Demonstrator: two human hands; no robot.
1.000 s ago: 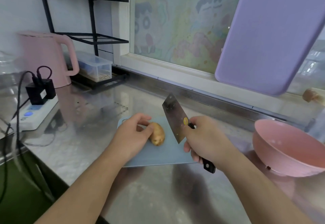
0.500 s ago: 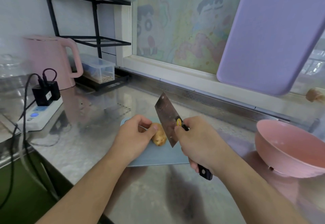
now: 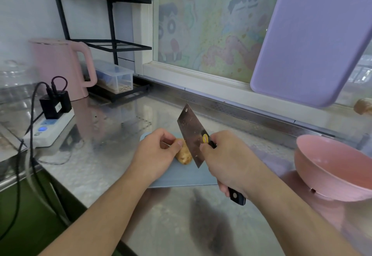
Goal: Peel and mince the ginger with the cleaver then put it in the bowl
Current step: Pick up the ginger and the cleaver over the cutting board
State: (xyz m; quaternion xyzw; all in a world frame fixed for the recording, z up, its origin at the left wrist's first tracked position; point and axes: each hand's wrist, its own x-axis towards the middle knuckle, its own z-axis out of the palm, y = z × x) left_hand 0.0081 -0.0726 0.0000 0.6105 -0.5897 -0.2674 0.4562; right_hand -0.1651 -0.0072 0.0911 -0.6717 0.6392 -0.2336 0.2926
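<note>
Pink kettle (image 3: 58,64) stands far left on the steel counter (image 3: 104,155). Left hand (image 3: 155,157) pinches the ginger (image 3: 184,154) between thumb and fingers on the blue cutting board (image 3: 181,177). Cleaver (image 3: 192,135), blade tilted, sits against the ginger's right side; right hand (image 3: 227,161) grips its handle. Pink bowl (image 3: 332,165) stands far right.
</note>
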